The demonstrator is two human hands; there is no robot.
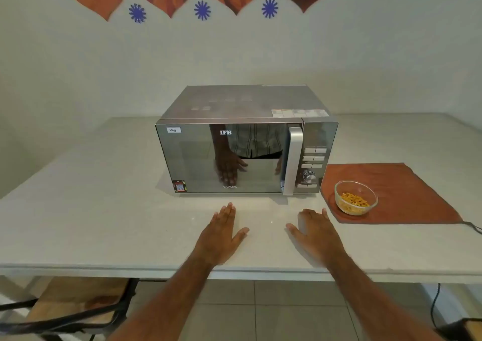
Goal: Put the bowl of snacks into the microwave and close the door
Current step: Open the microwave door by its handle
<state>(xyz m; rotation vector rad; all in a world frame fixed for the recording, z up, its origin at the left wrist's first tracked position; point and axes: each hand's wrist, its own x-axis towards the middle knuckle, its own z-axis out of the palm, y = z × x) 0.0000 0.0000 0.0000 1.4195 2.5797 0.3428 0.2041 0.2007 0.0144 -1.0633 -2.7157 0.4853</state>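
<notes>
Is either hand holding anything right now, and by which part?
Nothing held: left hand and right hand lie flat and empty on the white table.

A silver, mirror-fronted microwave [245,142], its door shut, is seen beyond the hands; a clear glass bowl of orange snacks [355,197] stands upright right of the right hand [314,232].
</notes>
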